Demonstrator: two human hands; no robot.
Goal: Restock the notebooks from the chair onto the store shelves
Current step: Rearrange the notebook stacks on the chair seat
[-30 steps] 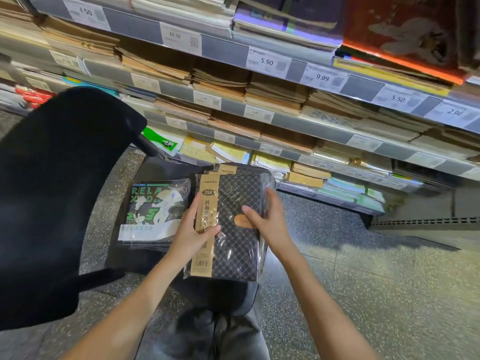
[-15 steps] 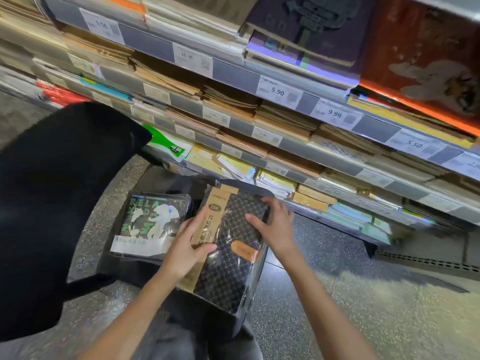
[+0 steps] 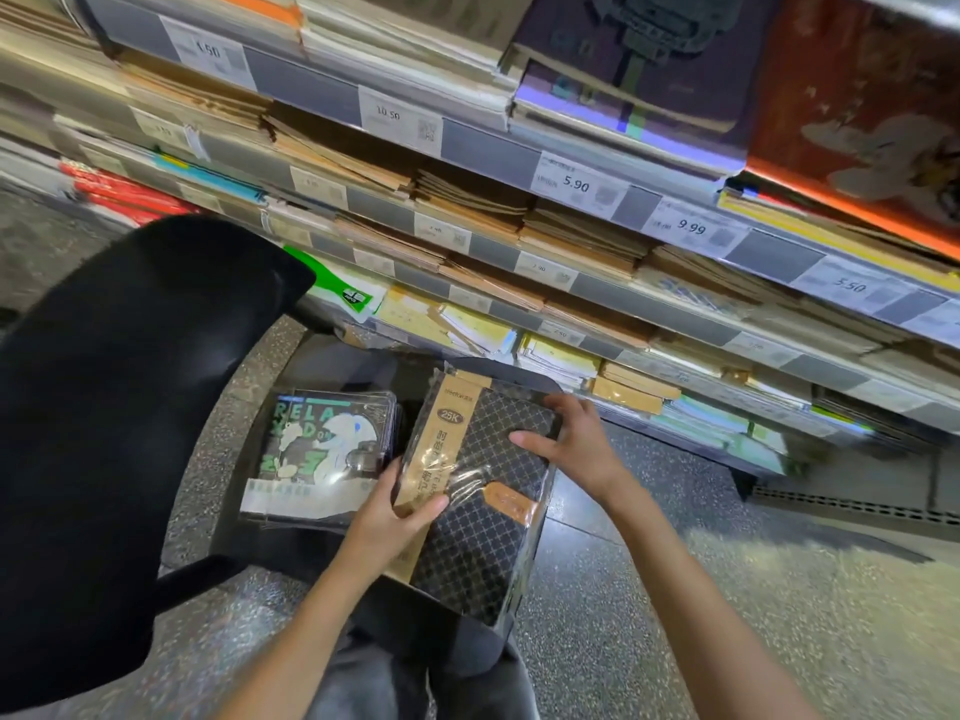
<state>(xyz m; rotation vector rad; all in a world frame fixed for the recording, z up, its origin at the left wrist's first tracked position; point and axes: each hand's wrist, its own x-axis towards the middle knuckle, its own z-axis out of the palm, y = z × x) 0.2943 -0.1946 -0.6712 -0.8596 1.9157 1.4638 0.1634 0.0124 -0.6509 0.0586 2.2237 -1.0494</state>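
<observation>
A stack of black diamond-patterned notebooks (image 3: pixel 483 537) in clear wrap, with a tan paper band, sits tilted over the black chair seat (image 3: pixel 322 366). My left hand (image 3: pixel 395 517) grips its left edge on the tan band. My right hand (image 3: pixel 566 444) holds its upper right corner. Beside it on the seat lies a second stack with a green and white cartoon cover (image 3: pixel 317 454). The store shelves (image 3: pixel 493 153) rise behind the chair, packed with notebooks.
The chair's black backrest (image 3: pixel 119 423) fills the left side. Price tags such as 5.90 (image 3: pixel 574 183) line the shelf edges. Speckled stone floor (image 3: pixel 727 589) spreads to the right. My dark trousers (image 3: pixel 415 678) show below the chair.
The black stack has tilted clockwise, its top swinging right. My right hand slid from its middle right edge up to the top right corner. The view moved closer to the shelves.
</observation>
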